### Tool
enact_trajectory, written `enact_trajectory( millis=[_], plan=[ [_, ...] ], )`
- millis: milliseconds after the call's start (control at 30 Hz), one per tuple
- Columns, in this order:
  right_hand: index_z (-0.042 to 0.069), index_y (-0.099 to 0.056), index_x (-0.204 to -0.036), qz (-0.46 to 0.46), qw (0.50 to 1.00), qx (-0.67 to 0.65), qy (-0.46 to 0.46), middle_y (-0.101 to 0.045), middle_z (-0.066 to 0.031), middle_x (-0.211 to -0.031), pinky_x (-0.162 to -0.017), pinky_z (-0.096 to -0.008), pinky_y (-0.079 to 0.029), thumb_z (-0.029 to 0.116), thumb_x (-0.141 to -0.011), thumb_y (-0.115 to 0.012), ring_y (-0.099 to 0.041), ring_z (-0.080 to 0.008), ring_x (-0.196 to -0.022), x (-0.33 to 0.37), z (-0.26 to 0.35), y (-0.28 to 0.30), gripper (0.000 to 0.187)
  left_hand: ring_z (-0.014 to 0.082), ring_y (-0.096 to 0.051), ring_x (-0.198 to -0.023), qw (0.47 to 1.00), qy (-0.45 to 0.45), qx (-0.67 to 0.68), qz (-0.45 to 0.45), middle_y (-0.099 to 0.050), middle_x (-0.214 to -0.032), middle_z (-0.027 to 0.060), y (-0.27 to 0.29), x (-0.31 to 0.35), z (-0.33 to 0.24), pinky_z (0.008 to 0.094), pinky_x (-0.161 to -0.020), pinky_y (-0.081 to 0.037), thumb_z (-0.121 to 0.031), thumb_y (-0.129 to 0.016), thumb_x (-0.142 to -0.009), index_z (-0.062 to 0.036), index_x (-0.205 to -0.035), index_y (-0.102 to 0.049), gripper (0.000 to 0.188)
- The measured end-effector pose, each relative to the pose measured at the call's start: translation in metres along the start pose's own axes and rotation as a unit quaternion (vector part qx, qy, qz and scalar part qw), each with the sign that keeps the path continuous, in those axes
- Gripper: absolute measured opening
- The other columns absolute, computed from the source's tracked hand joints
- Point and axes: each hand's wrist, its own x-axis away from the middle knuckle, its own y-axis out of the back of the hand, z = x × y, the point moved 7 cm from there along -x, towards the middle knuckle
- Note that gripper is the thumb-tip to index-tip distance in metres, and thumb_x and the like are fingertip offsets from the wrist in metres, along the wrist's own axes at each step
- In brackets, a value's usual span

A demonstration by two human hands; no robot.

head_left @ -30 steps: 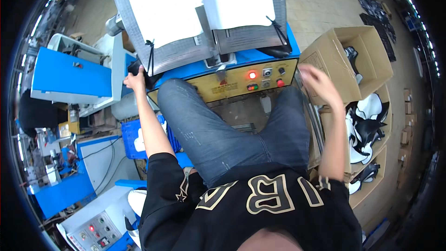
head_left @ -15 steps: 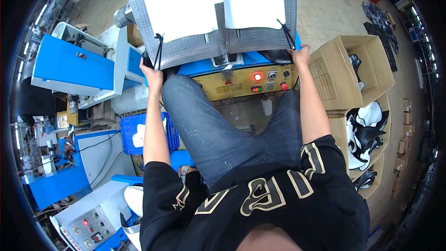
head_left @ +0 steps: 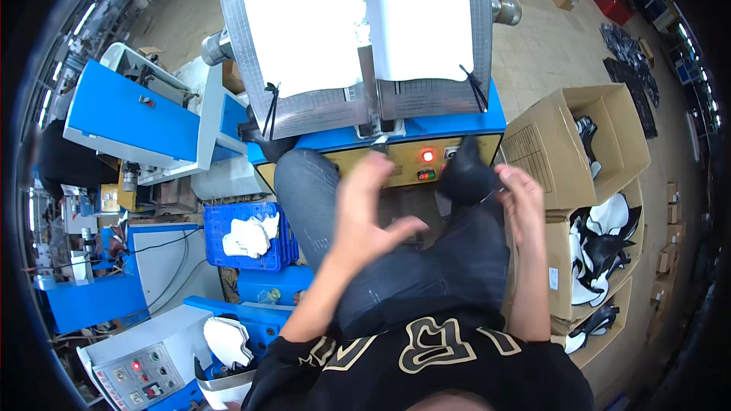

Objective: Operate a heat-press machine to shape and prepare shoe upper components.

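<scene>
At the front right of the machine, my right hand (head_left: 524, 196) pinches the edge of a black piece (head_left: 466, 176) that looks like a shoe upper, pointed at its top. My left hand (head_left: 365, 209) hovers over my lap, smeared by motion, with its thumb spread away from the fingers and nothing seen in it. Ahead stands a machine with two white pads (head_left: 304, 30) over silver gridded covers (head_left: 320, 113), tied with black cords. A second black piece (head_left: 263, 135) hangs at the left cover's lower corner. The yellow control panel (head_left: 403, 167) shows a lit red lamp.
Open cardboard boxes (head_left: 533, 164) with black and white shoe parts stand to my right. On my left are a blue crate (head_left: 217, 247) holding white pieces and a blue and white machine (head_left: 137, 114). Another control box (head_left: 141, 373) sits at the lower left.
Both hands have come back from the machine's sides toward my lap. The black piece from the right side is now in my right hand; the left hand has let go of its piece.
</scene>
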Motion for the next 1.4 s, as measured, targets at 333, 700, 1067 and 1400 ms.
enact_trajectory(
  millis=[333, 700, 1067, 1400],
  plan=[
    [-0.001, -0.072, -0.111, 0.151, 0.926, 0.346, -0.012, -0.071, -0.0119, -0.076, -0.069, -0.0224, -0.053, 0.022, -0.096, -0.065, -0.071, -0.0124, -0.080, 0.015, 0.005, -0.085, 0.028, 0.0056, -0.063, -0.075, 0.917, 0.239, 0.318, 0.006, -0.073, -0.087, 0.0058, -0.044, -0.004, 0.032, 0.0225, -0.064, -0.049, -0.013, -0.065, -0.098, 0.0067, -0.105, -0.069, 0.021],
    [0.011, -0.078, -0.094, 0.109, 0.741, 0.606, 0.267, -0.067, -0.0188, -0.094, -0.079, -0.0457, -0.051, 0.041, -0.088, -0.068, -0.066, -0.0360, -0.090, -0.046, -0.002, -0.168, 0.033, 0.0076, -0.059, -0.086, 0.940, 0.250, 0.221, 0.073, -0.068, -0.095, 0.0052, -0.024, -0.046, 0.125, 0.0249, -0.074, -0.046, -0.015, -0.058, -0.101, 0.0075, -0.114, -0.063, 0.026],
    [0.015, -0.073, -0.104, 0.021, 0.743, 0.560, 0.366, -0.071, -0.0171, -0.080, -0.069, -0.0515, -0.053, 0.034, -0.092, -0.063, -0.068, -0.0410, -0.078, -0.095, 0.107, -0.235, 0.025, 0.0364, -0.070, -0.072, 0.986, -0.023, -0.090, -0.137, -0.069, -0.081, 0.0235, 0.063, -0.176, 0.051, 0.0393, -0.068, -0.054, -0.016, -0.065, -0.092, 0.0019, -0.095, -0.072, 0.019],
    [0.027, -0.064, -0.133, -0.067, 0.412, 0.720, 0.554, -0.035, -0.0004, -0.160, -0.114, -0.0669, -0.020, 0.044, -0.082, -0.067, -0.032, -0.0283, -0.147, -0.134, 0.197, -0.313, 0.054, 0.0401, -0.068, -0.084, 0.932, -0.247, -0.238, -0.119, -0.070, -0.088, 0.0234, 0.105, -0.329, 0.029, 0.0393, -0.077, -0.053, -0.007, -0.066, -0.085, -0.0036, -0.120, -0.062, 0.036]
  ],
)
